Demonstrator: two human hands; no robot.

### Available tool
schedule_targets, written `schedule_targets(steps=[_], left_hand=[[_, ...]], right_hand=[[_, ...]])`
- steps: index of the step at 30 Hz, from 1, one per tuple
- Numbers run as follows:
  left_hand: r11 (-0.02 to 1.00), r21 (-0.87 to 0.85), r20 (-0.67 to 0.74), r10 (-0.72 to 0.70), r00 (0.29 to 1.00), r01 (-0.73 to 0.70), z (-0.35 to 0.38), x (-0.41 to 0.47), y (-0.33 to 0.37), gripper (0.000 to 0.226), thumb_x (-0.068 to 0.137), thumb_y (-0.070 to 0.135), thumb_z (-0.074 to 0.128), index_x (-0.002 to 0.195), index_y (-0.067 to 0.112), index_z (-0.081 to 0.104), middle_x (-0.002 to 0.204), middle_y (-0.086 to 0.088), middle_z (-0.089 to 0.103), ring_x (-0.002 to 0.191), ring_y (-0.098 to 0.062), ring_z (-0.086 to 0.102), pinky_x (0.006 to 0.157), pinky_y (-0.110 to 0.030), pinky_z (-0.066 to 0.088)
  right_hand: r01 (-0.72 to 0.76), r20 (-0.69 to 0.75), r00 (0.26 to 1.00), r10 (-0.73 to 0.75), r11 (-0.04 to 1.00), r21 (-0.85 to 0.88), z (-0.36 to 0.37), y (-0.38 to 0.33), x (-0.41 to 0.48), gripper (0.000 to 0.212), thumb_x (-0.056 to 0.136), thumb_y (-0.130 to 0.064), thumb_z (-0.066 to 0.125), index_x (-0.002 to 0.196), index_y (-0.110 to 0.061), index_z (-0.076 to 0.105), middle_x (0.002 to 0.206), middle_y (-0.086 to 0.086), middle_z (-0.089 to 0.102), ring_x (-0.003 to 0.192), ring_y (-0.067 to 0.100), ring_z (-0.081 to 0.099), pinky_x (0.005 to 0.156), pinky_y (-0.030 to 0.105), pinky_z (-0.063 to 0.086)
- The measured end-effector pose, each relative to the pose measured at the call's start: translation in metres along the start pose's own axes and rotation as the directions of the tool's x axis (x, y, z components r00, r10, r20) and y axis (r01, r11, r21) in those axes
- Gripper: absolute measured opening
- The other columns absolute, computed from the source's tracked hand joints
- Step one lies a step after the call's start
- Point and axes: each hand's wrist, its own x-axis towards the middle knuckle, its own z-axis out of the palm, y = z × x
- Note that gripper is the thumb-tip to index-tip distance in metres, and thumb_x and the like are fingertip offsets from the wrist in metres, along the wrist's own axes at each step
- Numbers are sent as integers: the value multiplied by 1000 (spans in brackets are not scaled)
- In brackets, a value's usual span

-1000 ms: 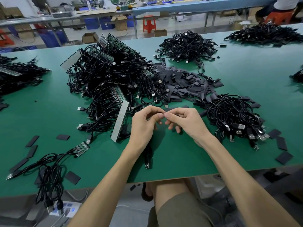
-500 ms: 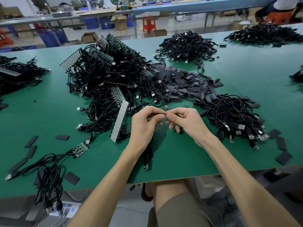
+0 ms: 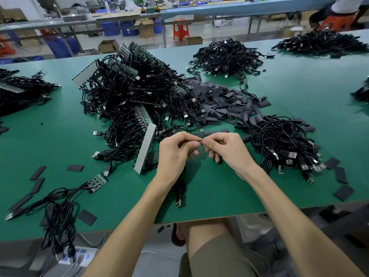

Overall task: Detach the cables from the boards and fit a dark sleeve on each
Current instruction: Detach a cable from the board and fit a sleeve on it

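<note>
**Hands pinch a cable end over the green table**

Green table (image 3: 60,136) fills most of the view. Biggest heap: tangled black cables w/ boards (image 3: 135,100), centre-left, a pale board strip (image 3: 144,148) leaning at its near edge. Just right of it, a spread of dark sleeves (image 3: 223,102). Right of the hands, a smaller cable pile (image 3: 283,144), plugs facing the near edge. More cable heaps further back & at far left.

Near left: a few loose cables on a small board (image 3: 97,181), flat sleeves scattered around.

Left hand (image 3: 175,154) & right hand (image 3: 229,150) meet fingertip to fingertip above the table centre, both pinching the same small dark piece; can't tell if it's sleeve or cable tip. A black cable (image 3: 180,188) hangs below the left hand, plug lying near the table edge.
</note>
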Motion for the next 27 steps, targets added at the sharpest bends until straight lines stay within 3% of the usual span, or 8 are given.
schedule_targets(steps=[14, 21, 24, 27], left_hand=[[997, 59, -49, 51, 998, -48, 2, -2, 2, 16, 90, -11, 65, 92, 2, 74, 79, -9, 71, 65, -22, 65, 60, -38, 55], [996, 82, -22, 35, 999, -33, 1, 1, -2, 20, 89, -9, 66, 90, 9, 75, 81, -4, 73, 68, -21, 68, 61, -24, 50], [997, 68, -23, 28, 999, -26, 1, 0, -3, 20, 89, -11, 65, 91, 7, 74, 81, -3, 73, 69, -21, 69, 58, -32, 52], [999, 39, -35, 14, 999, -13, 2, 0, -2, 22, 91, -13, 61, 92, 6, 72, 80, -5, 72, 69, -17, 67, 60, -38, 56]], right_hand=[[-18, -15, 1000, 17, 999, -31, 2, -2, 0, 12, 94, -26, 74, 92, -14, 77, 62, -1, 66, 45, 12, 51, 46, 24, 44], [-13, -23, 1000, 12, 1000, -16, 2, -2, 0, 6, 94, -21, 74, 91, -16, 76, 64, 1, 66, 49, 14, 52, 47, 24, 44], [-7, -21, 1000, 7, 1000, -14, 2, -1, 0, 3, 93, -20, 75, 91, -19, 76, 64, 6, 66, 51, 20, 52, 50, 27, 45], [-4, -11, 1000, 4, 1000, 4, 3, -2, 0, 6, 92, -13, 76, 95, -18, 74, 64, -2, 69, 49, 13, 54, 48, 23, 46]])
